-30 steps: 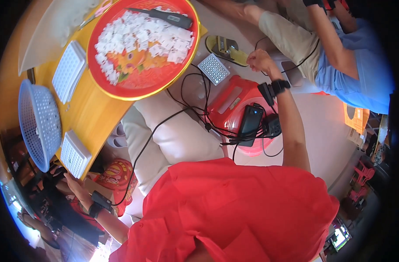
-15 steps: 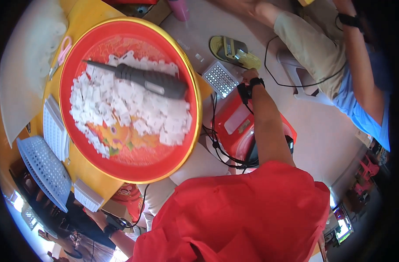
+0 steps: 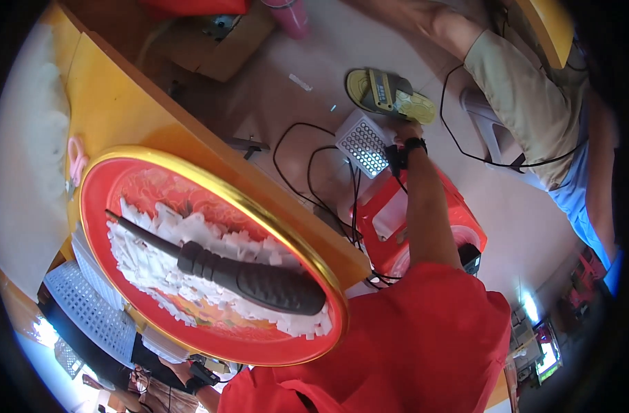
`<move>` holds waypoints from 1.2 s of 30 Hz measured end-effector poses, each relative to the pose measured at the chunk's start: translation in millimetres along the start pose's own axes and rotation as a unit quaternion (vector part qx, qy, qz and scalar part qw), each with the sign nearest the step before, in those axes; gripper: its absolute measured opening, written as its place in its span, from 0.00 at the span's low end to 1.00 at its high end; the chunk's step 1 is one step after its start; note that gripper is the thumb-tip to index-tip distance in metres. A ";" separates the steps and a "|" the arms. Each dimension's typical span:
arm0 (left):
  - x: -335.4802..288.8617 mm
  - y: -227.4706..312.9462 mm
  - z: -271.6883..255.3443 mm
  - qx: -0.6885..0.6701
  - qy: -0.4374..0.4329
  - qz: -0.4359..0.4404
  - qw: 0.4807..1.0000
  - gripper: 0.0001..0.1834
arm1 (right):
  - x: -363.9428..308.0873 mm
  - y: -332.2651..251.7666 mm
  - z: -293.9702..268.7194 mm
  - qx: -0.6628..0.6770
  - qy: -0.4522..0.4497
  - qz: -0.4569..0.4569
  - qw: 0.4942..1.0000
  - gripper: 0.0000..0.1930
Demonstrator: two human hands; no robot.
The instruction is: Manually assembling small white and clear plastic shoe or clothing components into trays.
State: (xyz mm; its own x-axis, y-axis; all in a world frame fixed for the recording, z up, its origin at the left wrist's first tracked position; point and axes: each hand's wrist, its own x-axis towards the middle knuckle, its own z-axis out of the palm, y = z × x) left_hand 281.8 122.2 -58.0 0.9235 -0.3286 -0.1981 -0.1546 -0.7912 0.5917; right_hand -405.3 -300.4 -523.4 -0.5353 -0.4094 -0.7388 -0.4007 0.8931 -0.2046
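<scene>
My right hand (image 3: 409, 131) reaches far out to the right, its fingers closed on the edge of a white box (image 3: 365, 143) with rows of round holes, held low over the floor. My left hand (image 3: 178, 370), at lower left, grips a small white tray (image 3: 164, 344); its fingers are partly hidden. Between my arms, a round red tray (image 3: 149, 313) with a gold rim bears a heap of small white plastic pieces (image 3: 139, 251). A dark tool with a ridged handle (image 3: 252, 279) and thin pointed shaft lies across the heap, touched by neither hand.
The yellow table (image 3: 122, 89) bears pink scissors (image 3: 76, 162) and a white perforated basket (image 3: 94, 310). Beneath my right arm stands a red stool (image 3: 424, 213), with black cables (image 3: 314, 186) beside it. A sandal (image 3: 383, 93) lies on the floor; a seated person (image 3: 528, 103) is at right.
The view has swung, so the red tray appears lower and more slanted, with more floor and table edge showing. Both hands keep their white pieces.
</scene>
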 end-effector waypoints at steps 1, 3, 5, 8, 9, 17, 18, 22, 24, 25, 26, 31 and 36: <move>-3.8 4.2 2.3 -0.006 0.000 -0.006 1.000 0.24 | 0.0 -1.1 2.2 0.036 0.020 0.016 0.999 0.15; -10.5 11.5 4.9 -0.019 0.002 -0.018 1.000 0.24 | -22.3 -15.9 -7.4 0.032 0.010 0.028 0.999 0.14; -15.4 18.6 6.4 -0.035 0.000 -0.030 0.999 0.23 | -30.8 -19.1 -13.8 0.029 0.005 0.039 0.999 0.14; -13.1 30.1 18.9 -0.055 -0.009 -0.048 0.997 0.23 | -7.3 1.2 -4.1 0.071 -0.005 0.037 0.997 0.14; -13.6 32.3 18.5 -0.065 -0.009 -0.052 0.997 0.22 | -3.7 4.4 -2.8 0.087 0.007 0.043 0.995 0.14; -3.9 -1.3 -8.6 -0.015 -0.017 0.011 1.000 0.23 | -65.3 -33.9 -54.1 0.002 -0.091 -0.089 0.992 0.05; 5.7 -5.2 -7.6 0.063 -0.031 0.082 0.994 0.26 | -21.6 -10.8 -51.0 0.004 -0.111 -0.101 0.989 0.08; 17.1 -21.9 -25.5 0.280 -0.043 0.230 0.931 0.32 | -80.2 -36.1 -77.3 0.199 -0.274 -0.114 0.934 0.11; 0.1 10.9 8.6 0.345 -0.031 0.321 0.881 0.20 | -102.0 -31.8 -83.8 0.202 -0.270 -0.128 0.933 0.10; 1.4 10.2 8.1 0.325 -0.039 0.307 0.893 0.20 | -109.2 -33.4 -80.9 0.202 -0.280 -0.144 0.928 0.09; 2.5 9.0 5.8 0.306 -0.048 0.292 0.905 0.21 | -111.3 -32.7 -72.8 0.202 -0.282 -0.148 0.926 0.09; -1.5 22.8 9.8 0.327 -0.095 0.335 0.878 0.24 | -135.9 -29.1 -37.8 0.016 -0.197 -0.293 0.935 0.05; -16.3 31.6 22.7 0.354 -0.069 0.371 0.855 0.28 | -127.3 -21.1 -6.2 -0.074 -0.073 -0.381 0.919 0.03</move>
State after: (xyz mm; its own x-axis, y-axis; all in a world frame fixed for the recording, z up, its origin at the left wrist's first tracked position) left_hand 253.9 90.9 -53.8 0.4358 -0.8953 -0.0919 -0.8997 -0.4361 -0.0184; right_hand -333.3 -268.3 -421.1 0.0432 -0.8663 -0.4976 -0.7200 0.3183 -0.6166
